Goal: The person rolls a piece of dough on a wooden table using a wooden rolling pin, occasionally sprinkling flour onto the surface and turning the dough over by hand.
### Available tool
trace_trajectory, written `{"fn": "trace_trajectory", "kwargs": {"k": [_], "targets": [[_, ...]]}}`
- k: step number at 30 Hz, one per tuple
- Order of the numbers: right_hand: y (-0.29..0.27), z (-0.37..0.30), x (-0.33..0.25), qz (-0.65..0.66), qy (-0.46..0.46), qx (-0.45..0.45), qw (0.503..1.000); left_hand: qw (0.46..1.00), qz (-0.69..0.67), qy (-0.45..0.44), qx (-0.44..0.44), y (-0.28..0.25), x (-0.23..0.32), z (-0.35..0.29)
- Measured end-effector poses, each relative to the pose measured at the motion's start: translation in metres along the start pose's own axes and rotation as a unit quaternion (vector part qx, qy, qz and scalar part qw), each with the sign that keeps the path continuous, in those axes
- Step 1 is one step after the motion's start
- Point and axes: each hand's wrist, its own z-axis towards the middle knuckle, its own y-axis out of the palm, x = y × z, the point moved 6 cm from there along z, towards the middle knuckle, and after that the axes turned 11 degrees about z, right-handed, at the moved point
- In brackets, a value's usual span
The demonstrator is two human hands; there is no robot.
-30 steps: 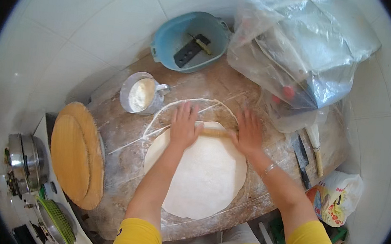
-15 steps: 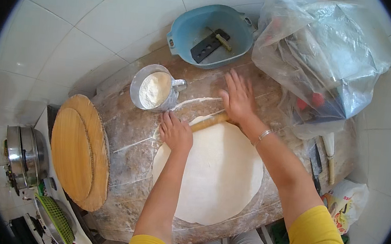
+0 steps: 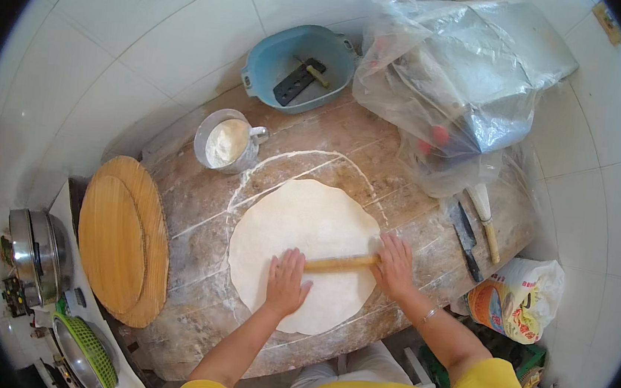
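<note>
A large round sheet of pale dough (image 3: 308, 216) lies flat on the floury wooden board (image 3: 197, 288). Across its nearer half runs a wooden rolling pin (image 3: 341, 263). My left hand (image 3: 286, 281) covers the pin's left end, pressing down with its fingers stretched forward over it. At the other end my right hand (image 3: 394, 268) holds the pin near the dough's right edge, fingers pointing away from me. Both pin ends are hidden under my palms. Beyond the dough, a thin curved line of flour (image 3: 314, 152) arcs over the board.
A cup of flour (image 3: 227, 143) and a blue basin (image 3: 300, 69) holding a black slotted tool stand at the back. Plastic-covered things (image 3: 462, 89) fill the back right. A knife (image 3: 467, 240) and a brush (image 3: 484, 222) lie right. Round wooden boards (image 3: 113, 242) lean left.
Both hands have brought the rolling pin from the dough's far edge back to its nearer half. The whole view has shifted, and the dough's far edge is now uncovered.
</note>
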Motion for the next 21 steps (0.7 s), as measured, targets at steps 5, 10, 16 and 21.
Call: {"fn": "trace_trajectory", "kwargs": {"k": [5, 10, 16, 21], "targets": [[-0.016, 0.041, 0.0, -0.019, 0.032, 0.042, 0.998, 0.998, 0.046, -0.015, 0.043, -0.002, 0.001, 0.071], [-0.041, 0.182, 0.035, 0.018, 0.024, 0.189, 0.982, 0.97, 0.089, -0.153, 0.167, -0.05, -0.033, 0.192], [-0.032, 0.092, 0.032, -0.022, -0.007, 0.018, 1.0, 0.984, 0.055, -0.137, 0.095, -0.021, 0.019, 0.103], [-0.018, -0.041, 0.023, 0.016, -0.015, -0.031, 0.999, 0.999, 0.009, 0.032, -0.006, 0.018, 0.064, -0.007]]}}
